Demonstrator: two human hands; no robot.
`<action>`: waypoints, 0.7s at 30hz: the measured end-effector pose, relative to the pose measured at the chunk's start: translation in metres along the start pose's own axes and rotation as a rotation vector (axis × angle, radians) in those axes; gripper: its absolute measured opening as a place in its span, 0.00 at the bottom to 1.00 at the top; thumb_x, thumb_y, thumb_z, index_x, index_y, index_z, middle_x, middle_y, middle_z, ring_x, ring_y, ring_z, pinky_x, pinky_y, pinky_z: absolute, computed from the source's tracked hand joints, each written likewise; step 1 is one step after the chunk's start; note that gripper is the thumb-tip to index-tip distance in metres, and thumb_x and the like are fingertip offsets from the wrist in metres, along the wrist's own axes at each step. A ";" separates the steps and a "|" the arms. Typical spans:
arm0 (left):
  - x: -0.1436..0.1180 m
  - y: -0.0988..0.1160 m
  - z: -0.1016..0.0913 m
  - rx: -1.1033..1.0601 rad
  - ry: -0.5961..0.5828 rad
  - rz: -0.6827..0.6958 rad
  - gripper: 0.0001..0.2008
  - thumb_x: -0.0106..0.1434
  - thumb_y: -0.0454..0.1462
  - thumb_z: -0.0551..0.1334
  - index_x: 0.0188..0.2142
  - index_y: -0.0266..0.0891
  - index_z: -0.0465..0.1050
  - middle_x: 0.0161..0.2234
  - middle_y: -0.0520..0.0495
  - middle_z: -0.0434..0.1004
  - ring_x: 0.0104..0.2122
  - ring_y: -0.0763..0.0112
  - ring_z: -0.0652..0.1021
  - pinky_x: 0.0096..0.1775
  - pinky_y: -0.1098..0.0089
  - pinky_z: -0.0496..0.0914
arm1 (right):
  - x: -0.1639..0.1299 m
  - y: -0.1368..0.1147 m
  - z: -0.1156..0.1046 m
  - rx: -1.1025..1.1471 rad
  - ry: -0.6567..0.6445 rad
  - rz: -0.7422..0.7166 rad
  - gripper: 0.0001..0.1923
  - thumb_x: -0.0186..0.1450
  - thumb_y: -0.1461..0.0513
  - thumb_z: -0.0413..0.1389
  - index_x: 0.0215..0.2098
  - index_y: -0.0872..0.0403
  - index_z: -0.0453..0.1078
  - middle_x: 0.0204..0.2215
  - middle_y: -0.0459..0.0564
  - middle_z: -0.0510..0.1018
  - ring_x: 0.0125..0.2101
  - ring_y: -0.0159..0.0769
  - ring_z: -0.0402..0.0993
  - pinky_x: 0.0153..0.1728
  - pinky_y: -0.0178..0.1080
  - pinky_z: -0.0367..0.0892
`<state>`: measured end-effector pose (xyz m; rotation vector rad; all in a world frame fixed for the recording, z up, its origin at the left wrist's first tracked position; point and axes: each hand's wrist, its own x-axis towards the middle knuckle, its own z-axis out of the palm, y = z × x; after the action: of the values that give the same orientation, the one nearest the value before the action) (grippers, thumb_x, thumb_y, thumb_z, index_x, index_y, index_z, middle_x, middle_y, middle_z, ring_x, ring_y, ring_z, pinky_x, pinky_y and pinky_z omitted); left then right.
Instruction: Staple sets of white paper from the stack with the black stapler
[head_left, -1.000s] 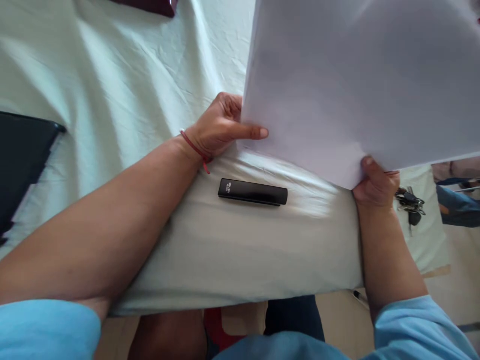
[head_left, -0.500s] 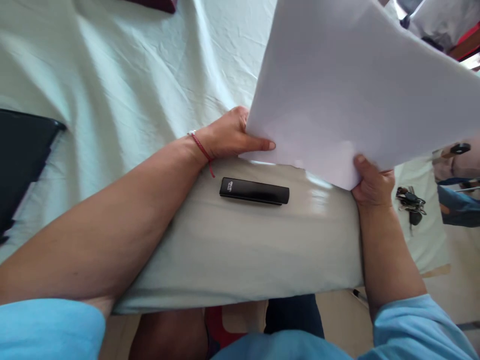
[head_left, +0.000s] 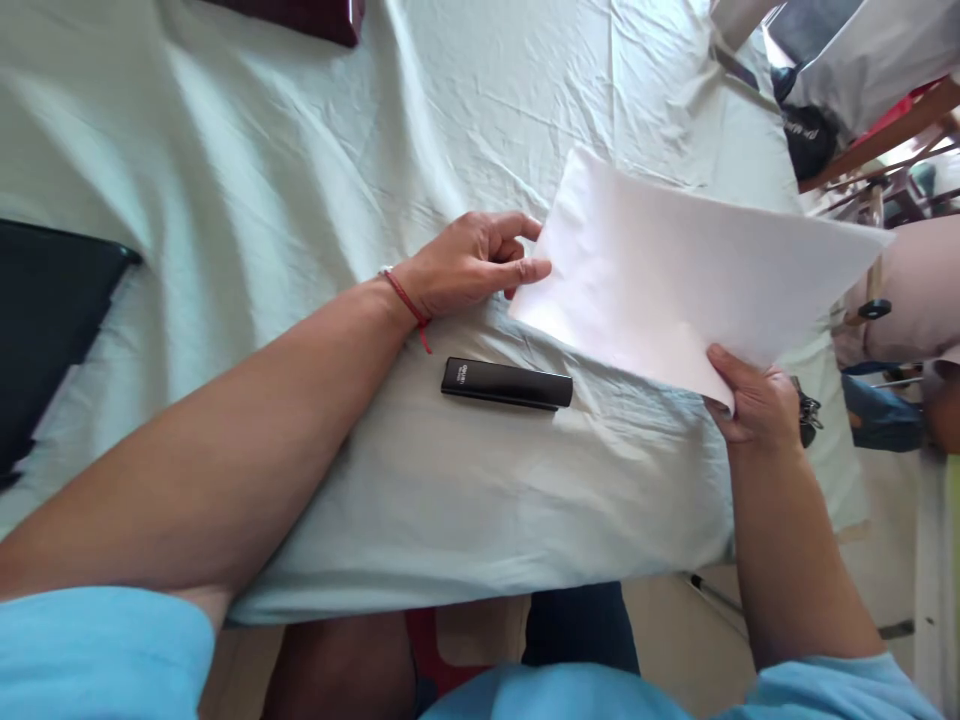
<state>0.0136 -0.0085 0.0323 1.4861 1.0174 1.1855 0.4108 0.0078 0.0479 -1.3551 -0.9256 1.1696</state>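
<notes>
A white sheet of paper (head_left: 660,270) lies low over the cloth, its right side raised and bent. My right hand (head_left: 761,405) grips its near right corner, thumb on top and the other fingers underneath, where the corner curls. At the left edge, my left hand (head_left: 480,260) has its thumb over the paper and its fingers curled beside it; whether another sheet lies beneath, I cannot tell. Just in front of the paper rests a slim black object (head_left: 506,384) with small white lettering, shaped like a stapler. Neither hand touches it.
Pale green cloth (head_left: 487,510) covers the table, wrinkled toward the back. A flat black item (head_left: 52,320) lies at the left, a dark maroon box (head_left: 315,15) at the top. Keys (head_left: 810,412) are partly hidden behind my right hand. A black cap (head_left: 808,140) sits at the far right.
The paper has come down from a raised, tilted position to low over the cloth, uncovering the table behind it. My left fingers have shifted slightly to the right.
</notes>
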 end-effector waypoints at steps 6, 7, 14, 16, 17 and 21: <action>0.002 0.003 0.002 0.096 0.011 -0.026 0.21 0.69 0.29 0.70 0.60 0.35 0.80 0.26 0.58 0.72 0.27 0.71 0.73 0.35 0.69 0.67 | -0.028 0.008 -0.039 -0.085 0.145 -0.034 0.27 0.45 0.60 0.85 0.42 0.49 0.87 0.41 0.48 0.93 0.35 0.41 0.89 0.31 0.36 0.89; 0.002 0.004 0.003 0.108 0.005 -0.021 0.19 0.69 0.29 0.70 0.58 0.35 0.81 0.25 0.58 0.71 0.27 0.72 0.72 0.34 0.69 0.66 | -0.032 0.009 -0.044 -0.096 0.155 -0.019 0.27 0.45 0.60 0.85 0.42 0.49 0.87 0.41 0.47 0.93 0.34 0.40 0.89 0.31 0.36 0.89; 0.000 0.012 0.000 0.125 -0.134 -0.031 0.15 0.68 0.41 0.73 0.51 0.36 0.86 0.28 0.55 0.71 0.30 0.71 0.70 0.35 0.67 0.62 | -0.051 0.007 -0.069 -0.167 0.225 0.017 0.28 0.42 0.58 0.85 0.40 0.50 0.87 0.40 0.49 0.93 0.36 0.40 0.89 0.32 0.34 0.88; 0.000 0.019 -0.001 0.150 -0.214 -0.052 0.16 0.66 0.45 0.74 0.48 0.37 0.87 0.30 0.52 0.75 0.32 0.70 0.72 0.37 0.67 0.64 | -0.053 0.006 -0.072 -0.187 0.244 0.027 0.30 0.41 0.57 0.85 0.41 0.50 0.87 0.41 0.49 0.93 0.38 0.41 0.90 0.33 0.35 0.88; 0.000 0.023 -0.001 0.179 -0.248 -0.063 0.16 0.65 0.46 0.74 0.45 0.37 0.87 0.32 0.51 0.77 0.33 0.70 0.73 0.38 0.67 0.65 | -0.053 0.007 -0.073 -0.185 0.255 0.024 0.30 0.41 0.57 0.85 0.42 0.50 0.87 0.41 0.48 0.93 0.39 0.40 0.90 0.34 0.35 0.89; 0.001 0.037 0.000 0.303 -0.322 -0.082 0.16 0.64 0.50 0.73 0.38 0.39 0.88 0.36 0.49 0.83 0.39 0.65 0.77 0.43 0.66 0.68 | -0.053 0.009 -0.079 -0.163 0.293 0.005 0.31 0.39 0.58 0.83 0.42 0.51 0.87 0.43 0.47 0.92 0.41 0.37 0.89 0.39 0.31 0.88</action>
<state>0.0156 -0.0150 0.0688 1.7837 1.0533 0.7240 0.4755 -0.0629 0.0426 -1.6110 -0.8175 0.8833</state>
